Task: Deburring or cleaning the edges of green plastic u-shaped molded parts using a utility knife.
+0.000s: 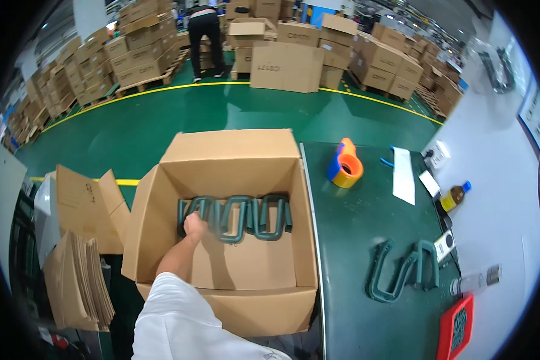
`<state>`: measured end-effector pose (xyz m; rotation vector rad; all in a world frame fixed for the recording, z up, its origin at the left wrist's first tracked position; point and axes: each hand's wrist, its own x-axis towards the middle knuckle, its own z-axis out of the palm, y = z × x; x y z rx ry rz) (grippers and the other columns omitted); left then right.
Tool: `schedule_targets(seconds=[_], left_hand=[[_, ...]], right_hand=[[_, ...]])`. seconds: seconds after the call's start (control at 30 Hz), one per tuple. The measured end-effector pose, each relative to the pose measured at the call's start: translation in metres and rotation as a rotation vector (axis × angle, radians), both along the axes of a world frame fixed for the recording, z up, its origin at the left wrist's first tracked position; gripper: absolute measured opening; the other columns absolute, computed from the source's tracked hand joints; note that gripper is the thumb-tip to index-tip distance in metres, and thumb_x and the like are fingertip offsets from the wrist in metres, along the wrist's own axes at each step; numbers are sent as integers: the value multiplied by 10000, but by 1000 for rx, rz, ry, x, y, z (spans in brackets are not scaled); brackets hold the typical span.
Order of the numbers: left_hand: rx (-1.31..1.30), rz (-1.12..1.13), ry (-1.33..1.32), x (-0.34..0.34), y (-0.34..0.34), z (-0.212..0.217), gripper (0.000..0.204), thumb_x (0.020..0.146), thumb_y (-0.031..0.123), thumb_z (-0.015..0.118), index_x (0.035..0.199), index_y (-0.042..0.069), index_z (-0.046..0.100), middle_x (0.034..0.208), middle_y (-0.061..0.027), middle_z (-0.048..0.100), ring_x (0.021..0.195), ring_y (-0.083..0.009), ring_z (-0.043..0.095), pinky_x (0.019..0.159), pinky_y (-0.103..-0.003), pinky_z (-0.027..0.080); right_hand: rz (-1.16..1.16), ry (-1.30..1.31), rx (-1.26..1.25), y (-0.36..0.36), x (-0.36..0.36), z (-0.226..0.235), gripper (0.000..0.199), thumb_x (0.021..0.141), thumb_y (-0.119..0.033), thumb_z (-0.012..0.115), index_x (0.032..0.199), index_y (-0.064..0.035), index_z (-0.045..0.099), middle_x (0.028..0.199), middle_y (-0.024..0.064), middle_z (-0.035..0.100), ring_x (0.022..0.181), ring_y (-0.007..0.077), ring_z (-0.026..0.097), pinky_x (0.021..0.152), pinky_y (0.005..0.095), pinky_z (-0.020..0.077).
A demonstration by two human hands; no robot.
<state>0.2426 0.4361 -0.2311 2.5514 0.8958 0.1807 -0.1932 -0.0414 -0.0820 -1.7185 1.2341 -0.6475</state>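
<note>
Inside an open cardboard box (228, 301), several dark green bent tube pieces (237, 219) form a row along the far side. My left hand (196, 227) reaches down into the box, its fingers closed around the leftmost green bent tube (205, 203). Motion smears the area beside the hand, and part of the grip is hidden by it. My right hand is not in view. On the green table (354, 234) to the right lie more bent pieces of the same green, one of them a U-shaped tube (385, 293).
An orange and blue tape dispenser (345, 165), white paper (404, 177), a blue-capped bottle (455, 197) and a red bin (443, 339) of small parts occupy the table. Folded cardboard (78, 282) stands left. Beyond the yellow floor line, a person (205, 36) stands among stacked cartons (141, 54).
</note>
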Motion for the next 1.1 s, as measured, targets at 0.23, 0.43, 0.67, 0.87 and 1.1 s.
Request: schedule_targets(seconds=[0.23,0.43,0.67,0.87,1.1], left_hand=[[-208,-297,-276,-13,-71,61,266,807,7,535,1046,-18,650,981,-142,682,871,-218,649,796,-325,498],[-608,-509,-568,6,-87,61,202,849,-47,503,1022,-38,607,906,-94,641,814,-187,627,756,-275,501],[-813,-902,-614,-89,-281,172,94,859,-20,569,906,-3,649,860,-78,659,800,-156,642,711,-268,507],[-1022,-1091,-156,-193,-373,165,150,870,40,569,992,-2,644,868,-58,645,834,-125,625,725,-258,504],[-1348,-1294,898,-256,-461,179,499,889,515,542,1033,38,547,828,-43,607,639,-91,565,498,-252,432]], right_hand=[[-66,27,11,-26,23,38,140,866,-98,610,962,3,623,659,28,544,577,121,510,549,275,438],[-13,364,-620,-77,-5,67,242,813,-122,640,1043,-49,624,1052,146,603,881,352,612,737,394,502],[-87,780,-758,-133,-82,23,415,840,-408,633,958,-10,636,781,178,642,698,315,614,610,419,486],[10,584,-504,-82,-39,57,383,782,-361,680,951,-18,690,938,197,669,852,361,636,752,418,510],[937,-69,-628,-76,-30,73,201,879,-143,594,972,30,636,993,194,641,726,356,588,680,403,514]])
